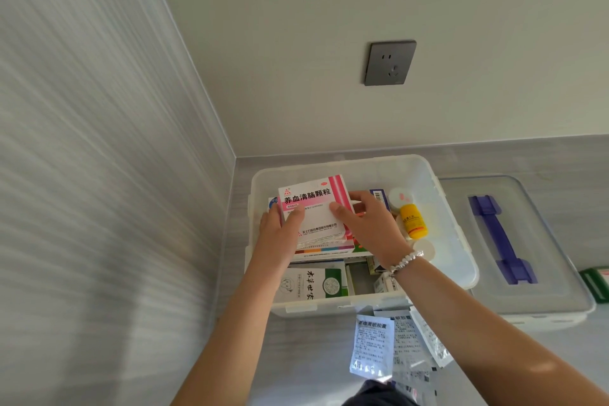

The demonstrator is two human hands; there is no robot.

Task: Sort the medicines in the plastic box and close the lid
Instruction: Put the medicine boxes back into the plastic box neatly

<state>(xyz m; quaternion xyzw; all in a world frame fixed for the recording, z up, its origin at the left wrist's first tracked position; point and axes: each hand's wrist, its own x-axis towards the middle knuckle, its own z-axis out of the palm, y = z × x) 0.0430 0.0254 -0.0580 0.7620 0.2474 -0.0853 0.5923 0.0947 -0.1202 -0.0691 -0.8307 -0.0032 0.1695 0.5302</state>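
Observation:
A clear plastic box (456,234) stands open on the grey counter in the corner. Both hands hold a pink and white medicine carton (313,204) over its left half, above a stack of other cartons. My left hand (280,227) grips the carton's left edge, my right hand (369,224) its right edge. A yellow bottle (413,221) and white round containers (400,196) lie in the box's right part. A white and green carton (313,283) sits at the box's near side. The clear lid (540,290) with a purple handle (501,241) lies to the right of the box.
Folded medicine leaflets and foil sachets (372,344) lie on the counter in front of the box. A green object (596,283) shows at the right edge. A wall socket (390,63) sits on the back wall. A wall closes the left side.

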